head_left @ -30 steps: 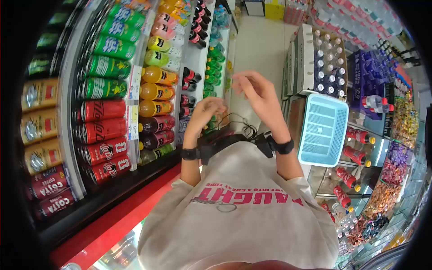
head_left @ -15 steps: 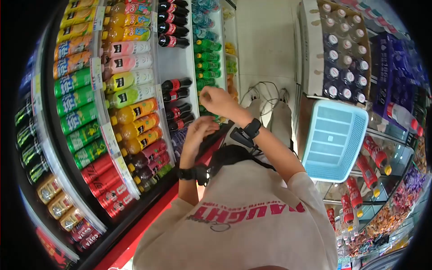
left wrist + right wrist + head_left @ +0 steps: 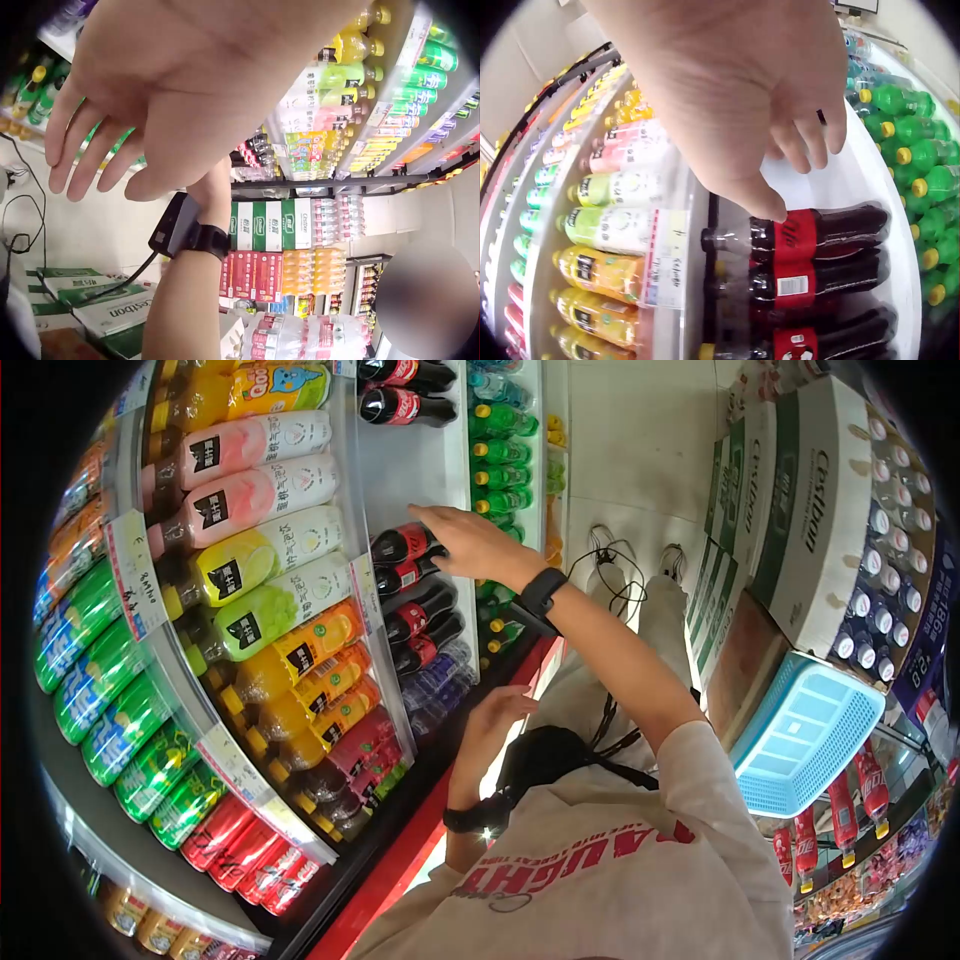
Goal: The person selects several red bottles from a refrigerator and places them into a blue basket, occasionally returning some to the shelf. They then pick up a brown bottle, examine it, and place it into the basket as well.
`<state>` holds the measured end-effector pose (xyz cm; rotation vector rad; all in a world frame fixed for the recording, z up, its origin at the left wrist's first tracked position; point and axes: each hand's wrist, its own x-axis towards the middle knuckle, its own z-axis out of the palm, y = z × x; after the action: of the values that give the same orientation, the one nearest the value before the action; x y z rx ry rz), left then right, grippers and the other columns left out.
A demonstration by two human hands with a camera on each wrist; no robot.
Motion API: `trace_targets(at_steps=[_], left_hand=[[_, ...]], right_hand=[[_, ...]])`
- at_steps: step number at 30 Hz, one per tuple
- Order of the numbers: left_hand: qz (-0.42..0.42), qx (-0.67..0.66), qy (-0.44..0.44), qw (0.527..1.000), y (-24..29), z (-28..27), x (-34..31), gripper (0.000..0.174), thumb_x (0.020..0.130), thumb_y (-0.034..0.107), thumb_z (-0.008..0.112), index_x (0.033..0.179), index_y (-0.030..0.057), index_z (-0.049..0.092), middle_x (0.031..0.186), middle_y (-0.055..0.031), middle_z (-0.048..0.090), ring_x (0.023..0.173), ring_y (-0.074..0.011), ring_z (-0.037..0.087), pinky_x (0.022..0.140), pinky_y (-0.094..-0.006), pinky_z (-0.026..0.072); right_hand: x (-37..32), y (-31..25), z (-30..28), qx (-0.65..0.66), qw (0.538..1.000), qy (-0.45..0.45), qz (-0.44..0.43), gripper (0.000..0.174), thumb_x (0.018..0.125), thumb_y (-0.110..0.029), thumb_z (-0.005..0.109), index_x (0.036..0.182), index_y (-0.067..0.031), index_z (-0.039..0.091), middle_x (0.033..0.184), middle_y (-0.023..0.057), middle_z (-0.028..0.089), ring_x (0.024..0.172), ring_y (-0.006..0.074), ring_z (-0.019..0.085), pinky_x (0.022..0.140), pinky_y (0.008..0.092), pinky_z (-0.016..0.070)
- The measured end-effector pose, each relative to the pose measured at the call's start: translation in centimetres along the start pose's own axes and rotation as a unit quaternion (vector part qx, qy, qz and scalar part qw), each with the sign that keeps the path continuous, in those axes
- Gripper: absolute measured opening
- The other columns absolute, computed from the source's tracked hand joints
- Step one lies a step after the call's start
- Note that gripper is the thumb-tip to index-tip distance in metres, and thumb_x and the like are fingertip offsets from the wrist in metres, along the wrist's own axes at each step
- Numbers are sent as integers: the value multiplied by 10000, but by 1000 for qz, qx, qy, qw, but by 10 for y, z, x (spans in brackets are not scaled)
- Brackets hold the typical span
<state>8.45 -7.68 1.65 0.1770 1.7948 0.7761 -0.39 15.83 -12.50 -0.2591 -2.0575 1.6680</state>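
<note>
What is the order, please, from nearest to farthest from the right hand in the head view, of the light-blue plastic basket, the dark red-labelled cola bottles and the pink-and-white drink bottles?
1. Dark red-labelled cola bottles, close by the right hand, at its lower left.
2. Pink-and-white drink bottles, farther to its left.
3. Light-blue plastic basket, well off to its lower right.

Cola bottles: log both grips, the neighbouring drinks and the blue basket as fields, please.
Right grip: over the cola bottles, holding nothing; contact unclear
Left grip: holding nothing, nearest the purple bottles
Neighbouring drinks: orange-drink bottles one side, green bottles the other
Blue basket: person's right, beside a white Cestbon carton
</note>
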Motion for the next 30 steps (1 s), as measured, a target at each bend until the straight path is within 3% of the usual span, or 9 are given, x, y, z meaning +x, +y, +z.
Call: trace_targets(at_steps=[3,4,7,10,16,22,26,27,30], left_hand=[[-6,-18,23,1000,-9,-13,0,305,1088,196,543,1277,-33,611,1106,-124,721,1074,-192,689,977,-333,531],[-9,-28,26,999,-11,-17,-1,304,1090,206,546,1274,-27,613,1108,-124,719,1076,-191,686,989,-336,525],[-11,-51,35,998,-15,-26,-2,307,1093,213,543,1282,-19,614,1120,-124,716,1082,-196,683,1003,-340,521],[-10,-49,35,998,-21,-35,-3,313,1097,215,533,1295,-16,612,1138,-127,713,1095,-200,678,1016,-348,517],[-2,-26,24,999,-21,-43,-1,326,1099,216,526,1317,-15,602,1159,-138,710,1112,-211,671,1023,-353,513],[0,-10,1,1000,-8,-36,1,313,1093,200,533,1320,-2,607,1165,-133,709,1126,-214,663,1024,-350,504],[13,-33,36,999,29,-17,-3,273,1052,141,569,1260,-25,628,1087,-76,712,957,-114,627,797,-245,480],[16,-35,38,999,36,-14,-4,273,1047,137,573,1258,-27,630,1082,-76,714,963,-120,633,813,-250,483],[58,-7,41,997,52,-5,-3,285,1024,121,588,1259,-35,631,1053,-87,728,992,-155,665,906,-279,494]], right_hand=[[25,13,25,-37,998,-30,-41,764,783,-21,755,1479,3,441,1399,259,560,1309,400,547,1097,476,466],[31,18,34,-50,996,2,-71,793,752,-35,788,1474,-40,463,1339,252,594,1261,405,576,1071,492,471],[45,24,51,-20,998,-24,-56,694,736,-6,740,1397,-67,538,1200,204,651,1155,412,615,1002,459,494],[53,28,44,43,991,-127,11,763,723,-85,838,1419,-77,524,1255,194,642,1173,409,613,996,464,509],[48,27,38,50,998,-26,28,746,733,-161,873,1392,-53,540,1246,192,648,1170,398,616,995,442,521],[35,13,-1,-16,987,23,156,708,715,-228,884,1320,-28,576,1224,211,660,1149,401,624,981,449,523],[3,12,-33,-46,973,91,205,659,677,-285,900,1215,-18,629,1145,215,691,1063,420,652,916,475,532],[-7,7,-46,-52,969,114,215,649,676,-290,901,1204,-22,635,1124,214,697,1049,426,655,907,481,532],[-39,-33,-104,27,960,128,246,647,712,-357,907,1191,-6,653,990,163,720,889,298,688,832,401,546]])
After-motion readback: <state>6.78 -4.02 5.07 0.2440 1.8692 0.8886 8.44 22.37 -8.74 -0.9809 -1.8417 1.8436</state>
